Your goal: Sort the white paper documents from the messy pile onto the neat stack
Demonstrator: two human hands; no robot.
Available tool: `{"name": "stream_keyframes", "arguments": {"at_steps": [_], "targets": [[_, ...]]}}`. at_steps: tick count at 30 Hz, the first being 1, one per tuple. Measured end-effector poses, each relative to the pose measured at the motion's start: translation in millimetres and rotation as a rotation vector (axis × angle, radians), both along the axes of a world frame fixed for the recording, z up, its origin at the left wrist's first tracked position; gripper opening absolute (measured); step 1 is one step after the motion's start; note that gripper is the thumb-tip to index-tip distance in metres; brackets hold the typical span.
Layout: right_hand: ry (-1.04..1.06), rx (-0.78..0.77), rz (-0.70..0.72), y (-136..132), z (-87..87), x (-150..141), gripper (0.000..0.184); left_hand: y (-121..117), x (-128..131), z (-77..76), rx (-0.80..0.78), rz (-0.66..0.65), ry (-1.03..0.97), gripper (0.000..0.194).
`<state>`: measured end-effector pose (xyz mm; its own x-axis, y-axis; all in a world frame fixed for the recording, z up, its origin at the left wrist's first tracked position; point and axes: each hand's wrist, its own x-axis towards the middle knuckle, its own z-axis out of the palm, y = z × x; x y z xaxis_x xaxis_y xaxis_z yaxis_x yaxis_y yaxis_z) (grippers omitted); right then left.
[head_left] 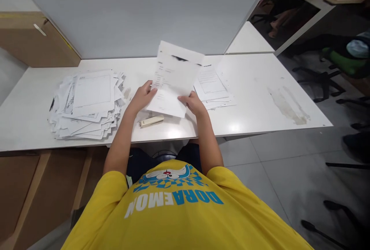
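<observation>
Both my hands hold a set of printed paper sheets tilted up above the white table. My left hand grips the sheets' lower left edge, fingers closed on the paper. My right hand grips the lower right edge the same way. A beige stapler lies flat on the table just below my left hand, untouched. A messy stack of papers sits to the left. A smaller, flatter stack of papers lies to the right, behind the held sheets.
A grey partition stands along the table's far edge. Cardboard boxes sit at the back left and under the table's left side. Office chair bases stand on the tiled floor at right. A stain marks the table's right part.
</observation>
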<state>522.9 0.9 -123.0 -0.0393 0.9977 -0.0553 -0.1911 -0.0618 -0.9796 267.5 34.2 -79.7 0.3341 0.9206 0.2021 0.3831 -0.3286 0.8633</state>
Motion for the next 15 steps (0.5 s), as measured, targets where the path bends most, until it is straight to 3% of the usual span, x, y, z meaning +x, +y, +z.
{"name": "stream_keyframes", "arguments": {"at_steps": [3,5,10,15], "targets": [[0.069,0.066,-0.361,-37.9,-11.3,4.5,0.030,-38.8,-15.1,7.2,0.055,-0.035,0.278,0.054],[0.070,0.045,-0.480,-64.3,-20.9,0.6,0.029,-62.6,-21.8,-4.6,0.110,-0.063,0.394,0.058],[-0.146,-0.130,-0.515,-121.4,-37.9,-25.5,0.024,-92.9,-24.6,-51.8,0.165,-0.037,0.390,0.051],[-0.262,-0.191,-0.480,-157.4,-42.8,-45.4,0.028,-93.9,-25.8,-62.3,0.167,-0.058,0.396,0.054]]}}
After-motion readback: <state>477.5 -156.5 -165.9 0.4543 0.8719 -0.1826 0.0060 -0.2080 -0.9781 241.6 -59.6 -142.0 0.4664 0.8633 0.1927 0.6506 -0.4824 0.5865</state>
